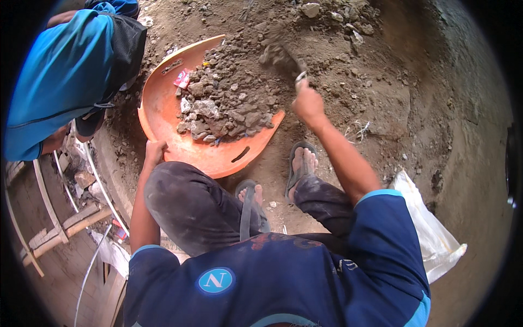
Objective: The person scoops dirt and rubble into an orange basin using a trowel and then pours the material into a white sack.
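An orange plastic basin, open on its far right side, lies tilted on the ground ahead of me. Soil and broken stones fill much of it and spill over onto the dirt. My left hand is closed around the basin's near-left rim. In my right hand is the handle of a trowel, its blade smeared by motion over the loose soil beyond the basin's open side. A red and white wrapper scrap sits among the stones.
Another person in a blue shirt bends close at the left. A white sack lies to my right, beside a wall. Wooden poles and rubble are at lower left. My sandalled feet stand near the basin.
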Tool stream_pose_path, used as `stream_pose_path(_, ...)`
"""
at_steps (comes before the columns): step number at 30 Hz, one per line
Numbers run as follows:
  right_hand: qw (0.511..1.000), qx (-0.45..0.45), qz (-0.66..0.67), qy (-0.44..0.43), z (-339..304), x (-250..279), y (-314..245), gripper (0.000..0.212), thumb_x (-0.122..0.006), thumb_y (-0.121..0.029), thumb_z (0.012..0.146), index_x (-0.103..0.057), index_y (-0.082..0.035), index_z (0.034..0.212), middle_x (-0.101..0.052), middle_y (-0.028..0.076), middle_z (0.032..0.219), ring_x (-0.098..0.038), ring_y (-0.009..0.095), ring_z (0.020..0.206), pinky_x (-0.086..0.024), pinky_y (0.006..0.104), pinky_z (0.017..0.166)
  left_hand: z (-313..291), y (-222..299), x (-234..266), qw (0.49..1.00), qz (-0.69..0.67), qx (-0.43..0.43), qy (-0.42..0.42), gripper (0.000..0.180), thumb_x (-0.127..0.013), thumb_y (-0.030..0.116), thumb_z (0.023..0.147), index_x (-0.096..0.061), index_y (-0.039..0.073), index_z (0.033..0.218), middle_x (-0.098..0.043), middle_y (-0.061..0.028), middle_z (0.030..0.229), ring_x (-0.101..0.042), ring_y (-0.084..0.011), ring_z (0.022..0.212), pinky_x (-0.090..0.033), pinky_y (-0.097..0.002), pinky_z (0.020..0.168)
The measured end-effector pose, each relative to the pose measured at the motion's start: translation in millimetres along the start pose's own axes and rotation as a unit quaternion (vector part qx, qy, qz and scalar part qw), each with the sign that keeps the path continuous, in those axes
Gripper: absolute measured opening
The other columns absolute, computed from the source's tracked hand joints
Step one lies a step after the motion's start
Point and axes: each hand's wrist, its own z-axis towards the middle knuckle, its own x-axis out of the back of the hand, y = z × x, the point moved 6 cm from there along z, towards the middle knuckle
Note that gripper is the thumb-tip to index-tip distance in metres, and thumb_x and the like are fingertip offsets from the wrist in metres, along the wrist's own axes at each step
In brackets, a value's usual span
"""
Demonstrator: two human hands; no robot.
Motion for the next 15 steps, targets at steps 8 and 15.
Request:
stream_pose_path(8, 0.992, 0.091, -0.005, -0.092, -56.4, -49.8, -62.1, 0.023, -0.051, -0.004, 0.077, -0.043, 0.0, 0.099, -0.063, 0.025, 0.078, -0.063, 0.044, 0.075, -0.05, 0.0521, 0.068, 5.6, -14.9, 6.3, 0.999, 0.045, 0.006, 0.013, 0.015, -0.057, 0.005, 0.064, -0.05, 0.002, 0.052, -0.048, -0.0009, 0.051, -0.047, -0.0114, 0.045, -0.036, -0.0301, 0.043)
stream_pose_path(15, 0.995, 0.005, -0.033, 0.095, 89.9, 124.1, 6.4, 0.032, -0.051, -0.004, 0.079, -0.043, -0.002, 0.11, -0.064, 0.023, 0.084, -0.065, 0.04, 0.079, -0.052, 0.048, 0.07, 9.3, -28.7, 9.3, 0.999, 0.018, 0.02, 0.027, 0.003, -0.053, 0.003, 0.063, -0.053, 0.002, 0.06, -0.049, -0.001, 0.053, -0.047, -0.0127, 0.043, -0.039, -0.0303, 0.042)
